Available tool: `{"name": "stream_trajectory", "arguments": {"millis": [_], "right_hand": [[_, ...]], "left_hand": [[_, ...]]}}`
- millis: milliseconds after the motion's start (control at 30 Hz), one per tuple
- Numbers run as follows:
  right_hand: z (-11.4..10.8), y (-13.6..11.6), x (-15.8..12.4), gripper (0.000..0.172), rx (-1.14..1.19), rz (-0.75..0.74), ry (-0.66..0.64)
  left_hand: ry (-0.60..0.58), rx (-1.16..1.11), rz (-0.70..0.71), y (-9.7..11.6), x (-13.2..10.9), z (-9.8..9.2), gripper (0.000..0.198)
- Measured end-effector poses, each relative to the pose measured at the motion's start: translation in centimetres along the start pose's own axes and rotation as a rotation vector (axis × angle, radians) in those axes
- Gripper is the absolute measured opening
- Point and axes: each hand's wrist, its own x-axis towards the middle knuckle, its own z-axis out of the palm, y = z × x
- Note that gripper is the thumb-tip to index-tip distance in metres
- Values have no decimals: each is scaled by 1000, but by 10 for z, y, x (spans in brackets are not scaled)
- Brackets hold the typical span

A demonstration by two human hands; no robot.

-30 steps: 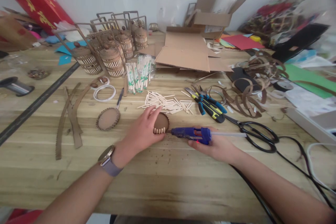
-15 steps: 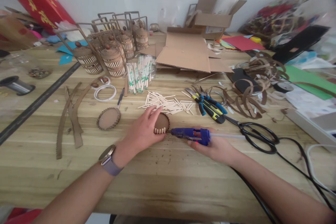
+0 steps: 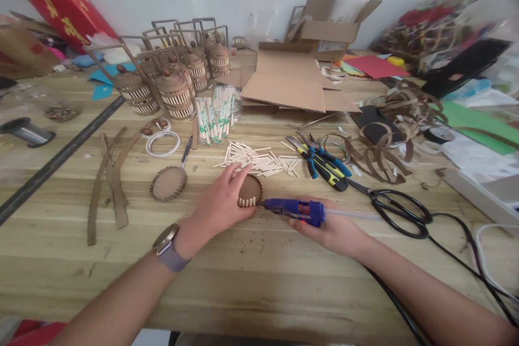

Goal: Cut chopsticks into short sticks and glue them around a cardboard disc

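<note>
My left hand [image 3: 221, 194] grips the left side of a small round cardboard disc [image 3: 250, 187] with a corrugated rim. Several short wooden sticks [image 3: 246, 202] stand along the disc's near edge, by my thumb. Wrapped in my right hand [image 3: 338, 230] is a blue hot glue gun [image 3: 295, 210], its nozzle at the disc's right near rim. A clear glue stick [image 3: 357, 215] pokes out of its back. Behind the disc lies a loose pile of short wooden sticks [image 3: 259, 159]. A second corrugated-rimmed disc [image 3: 167, 183] rests to the left.
Pliers [image 3: 328, 162] and black-handled scissors [image 3: 401, 213] lie at the right, near curled cardboard strips [image 3: 381, 146]. Lantern-like cardboard pieces [image 3: 174, 94] stand at the back left. Flattened cardboard [image 3: 284, 78] lies at the back. More strips [image 3: 115, 189] lie left; a black cord [image 3: 466, 259] runs at right.
Almost nothing differs. The glue gun's nozzle stays at the disc's rim, and my left hand keeps its hold.
</note>
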Motion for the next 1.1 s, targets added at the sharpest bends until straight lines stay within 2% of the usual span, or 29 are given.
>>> {"name": "stream_trajectory", "arguments": {"millis": [700,833,933,1000,1100], "right_hand": [[3,1,-2,33,-86,36,-1],[3,1,0,31,3,82,48],[-9,-1,2,36,167,184,100],[-20,-1,1,42,294,262,14],[-35,0,-1,49,434,309,-225]], "left_hand": [[-10,0,-10,0,1,-1,84],[-41,8,-32,2,1,-2,86],[-60,10,-43,2,1,-2,88],[-59,7,-41,1,1,-1,88],[-41,-5,-25,0,0,1,89]]}}
